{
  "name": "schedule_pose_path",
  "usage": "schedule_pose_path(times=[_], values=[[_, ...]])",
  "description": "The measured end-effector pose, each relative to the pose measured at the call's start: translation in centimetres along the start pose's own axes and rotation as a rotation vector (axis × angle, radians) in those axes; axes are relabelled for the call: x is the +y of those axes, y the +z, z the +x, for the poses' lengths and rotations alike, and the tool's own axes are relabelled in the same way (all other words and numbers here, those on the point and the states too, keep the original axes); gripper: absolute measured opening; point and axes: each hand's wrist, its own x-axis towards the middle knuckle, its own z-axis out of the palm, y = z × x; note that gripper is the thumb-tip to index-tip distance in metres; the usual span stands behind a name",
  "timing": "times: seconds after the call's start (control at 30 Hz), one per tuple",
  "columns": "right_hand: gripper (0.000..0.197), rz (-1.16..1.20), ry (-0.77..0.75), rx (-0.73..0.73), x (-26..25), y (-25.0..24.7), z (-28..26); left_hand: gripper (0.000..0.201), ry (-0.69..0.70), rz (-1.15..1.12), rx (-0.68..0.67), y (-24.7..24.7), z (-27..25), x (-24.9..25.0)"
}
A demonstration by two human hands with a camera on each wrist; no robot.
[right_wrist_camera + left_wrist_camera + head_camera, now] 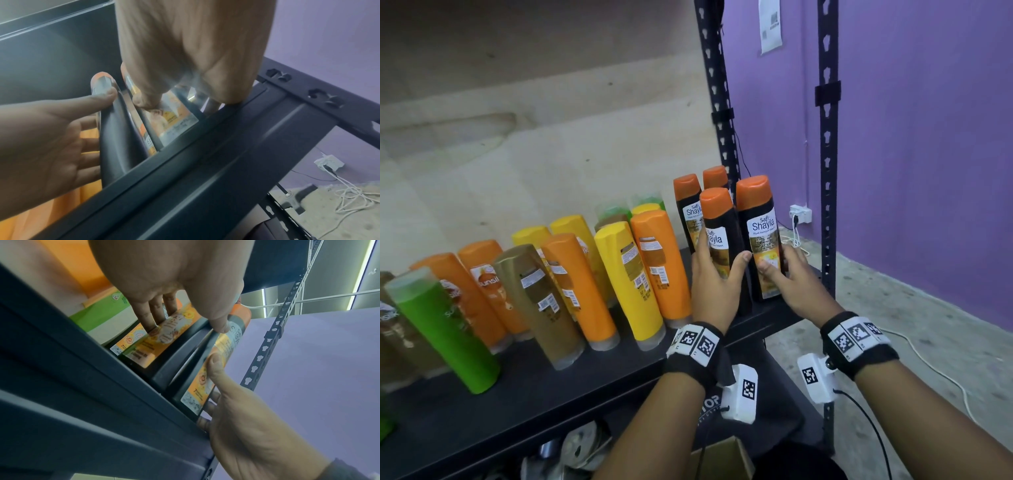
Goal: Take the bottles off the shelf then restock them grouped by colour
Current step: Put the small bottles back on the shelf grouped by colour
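Observation:
Four black bottles with orange caps stand at the right end of the black shelf [585, 387]. My left hand [719, 263] grips the front left black bottle [717, 219], thumb on its right side and fingers round its left. My right hand [777, 260] grips the front right black bottle [760, 226] low on its label. Both bottles are upright with their bases at the shelf board. The left wrist view shows my left hand [185, 322] on the left bottle [164, 334]. In the right wrist view my right hand's thumb [144, 100] presses the right bottle's label [176, 118].
Left of my hands stand several orange bottles [661, 260], yellow bottles [626, 274], brown bottles [537, 301] and green bottles [445, 329], crowded and mixed. Just right of my right hand rises a black shelf upright [827, 171]. A wall socket [800, 213] and white cables lie beyond. A cardboard box [726, 455] sits below.

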Motion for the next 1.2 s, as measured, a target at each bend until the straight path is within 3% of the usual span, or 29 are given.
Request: schedule_pose_path(times=[0.17, 0.3, 0.43, 0.5, 0.67, 0.87, 1.2], values=[[0.038, 0.055, -0.019, -0.025, -0.4, -0.6, -0.3, 0.083, -0.017, -0.034, -0.028, -0.2, 0.0, -0.1], [0.046, 0.073, -0.027, -0.02, -0.3, -0.6, -0.3, 0.078, -0.035, -0.097, -0.076, -0.3, -0.3, -0.2], [0.053, 0.076, -0.003, 0.002, 0.1, -0.5, -0.4, 0.073, -0.223, -0.147, -0.166, -0.2, -1.5, -1.4], [0.05, 0.08, 0.006, 0.011, 0.2, -0.3, -0.5, 0.075, -0.276, -0.18, -0.135, -0.2, -2.1, -1.9], [0.042, 0.093, 0.005, 0.032, 0.4, 0.1, -0.5, 0.075, -0.215, -0.14, -0.042, 0.4, -2.6, -2.3], [0.04, 0.11, 0.008, 0.026, 0.4, -0.1, -0.5, 0.069, -0.109, 0.113, -0.03, 0.7, -2.8, -2.7], [0.059, 0.129, 0.001, -0.006, 0.3, -0.1, -0.8, 0.065, -0.068, 0.191, -0.037, 0.7, -3.0, -2.7]])
